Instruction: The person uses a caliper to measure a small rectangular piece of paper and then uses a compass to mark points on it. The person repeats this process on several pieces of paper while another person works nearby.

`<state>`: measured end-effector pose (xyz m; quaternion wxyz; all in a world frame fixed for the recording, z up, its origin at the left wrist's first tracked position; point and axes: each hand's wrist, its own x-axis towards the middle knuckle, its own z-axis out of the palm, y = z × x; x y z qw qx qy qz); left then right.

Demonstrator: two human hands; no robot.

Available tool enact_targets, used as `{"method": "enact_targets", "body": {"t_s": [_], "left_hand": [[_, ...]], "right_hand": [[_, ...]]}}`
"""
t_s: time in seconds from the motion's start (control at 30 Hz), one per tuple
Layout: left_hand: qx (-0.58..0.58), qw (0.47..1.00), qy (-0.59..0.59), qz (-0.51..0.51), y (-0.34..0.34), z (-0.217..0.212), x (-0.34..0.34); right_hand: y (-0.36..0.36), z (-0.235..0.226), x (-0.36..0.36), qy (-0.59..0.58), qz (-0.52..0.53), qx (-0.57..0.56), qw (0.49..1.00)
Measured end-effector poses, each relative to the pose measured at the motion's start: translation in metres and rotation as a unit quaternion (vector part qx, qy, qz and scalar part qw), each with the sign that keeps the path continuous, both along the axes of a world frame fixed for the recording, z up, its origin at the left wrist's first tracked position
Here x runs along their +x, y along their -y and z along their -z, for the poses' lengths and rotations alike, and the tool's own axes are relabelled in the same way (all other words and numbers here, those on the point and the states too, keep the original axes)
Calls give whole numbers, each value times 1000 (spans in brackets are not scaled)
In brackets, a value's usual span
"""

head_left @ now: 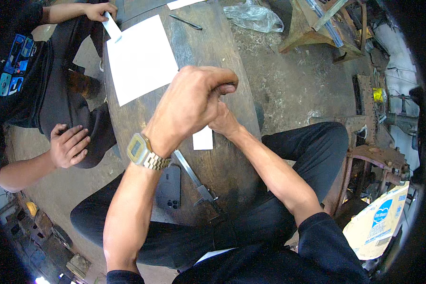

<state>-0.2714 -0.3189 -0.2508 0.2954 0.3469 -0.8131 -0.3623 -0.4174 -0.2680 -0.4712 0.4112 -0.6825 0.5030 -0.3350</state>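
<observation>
My left hand [189, 104] is raised over the dark wooden bench [222, 52], fingers curled closed; a gold wristwatch [144, 152] sits on that wrist. My right hand [225, 120] is tucked under and behind it, mostly hidden, the two hands touching. What they hold between them is hidden. A small white paper piece [203, 139] lies on the bench just below the hands. A metal caliper-like tool [196, 182] and a dark phone [169, 187] lie nearer to me.
A large white sheet [139, 59] lies on the bench's far left, where another person's hand [102, 10] holds a paper strip. That person sits at left, other hand [68, 144] on a knee. A pen [185, 22] and plastic bag [253, 16] lie beyond.
</observation>
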Motion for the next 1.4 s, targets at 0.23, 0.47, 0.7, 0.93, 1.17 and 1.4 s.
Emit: {"method": "enact_targets", "body": {"t_s": [0.23, 0.47, 0.7, 0.93, 1.17, 1.4], "left_hand": [[-57, 979, -45, -188, -35, 6, -6], [7, 997, -49, -60, 5, 14, 7], [-33, 970, -65, -232, -39, 18, 2], [-16, 984, -63, -166, -28, 10, 2], [25, 987, -47, -153, -25, 4, 8], [51, 990, -16, -131, -27, -3, 7]], "right_hand": [[9, -21, 7, 73, -19, -148, 986], [1, -20, 12, 46, 29, -123, 991], [19, -27, 2, -3, -86, -174, 981], [-28, -58, 13, -9, 139, -45, 989], [-97, -67, 67, -160, 331, 115, 923], [-84, -74, 72, -217, 319, 150, 910]]}}
